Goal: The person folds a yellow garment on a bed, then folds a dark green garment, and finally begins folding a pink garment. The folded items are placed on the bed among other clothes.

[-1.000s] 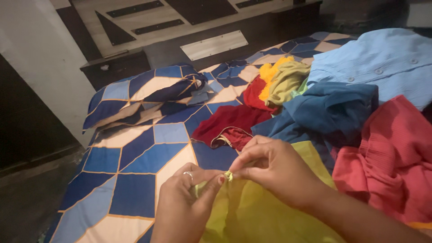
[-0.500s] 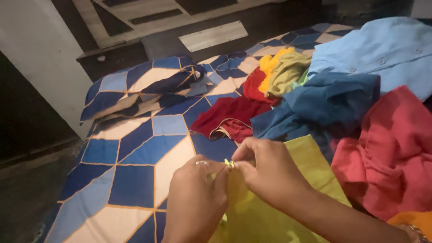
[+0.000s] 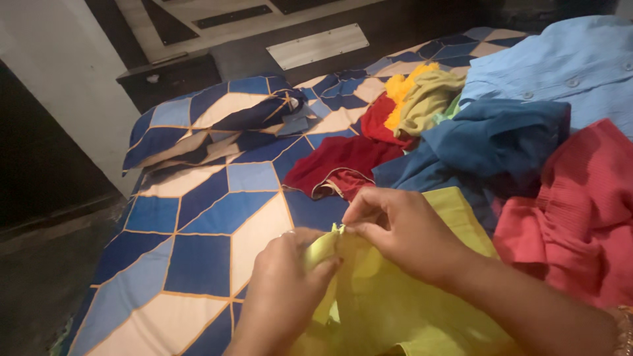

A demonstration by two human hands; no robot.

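A yellow-green garment point(image 3: 402, 310) lies bunched on the bed in front of me. My left hand point(image 3: 285, 283) grips a gathered fold of it, fingers curled around the cloth. My right hand point(image 3: 402, 231) pinches the tip of the same cloth between thumb and fingers, touching my left hand at the pinch. Both forearms come in from the lower right and bottom edge.
The bed has a blue, cream and orange geometric sheet point(image 3: 198, 224) and a matching pillow point(image 3: 217, 125). A pile of clothes fills the right: dark red point(image 3: 336, 165), blue point(image 3: 488, 145), light blue shirt point(image 3: 560, 66), coral point(image 3: 580, 211), yellow and olive point(image 3: 422, 99). Dark headboard point(image 3: 316, 46) behind.
My left hand has closed further around the yellow-green cloth, gathering more of it. My right hand keeps its pinch. The view shifted slightly.
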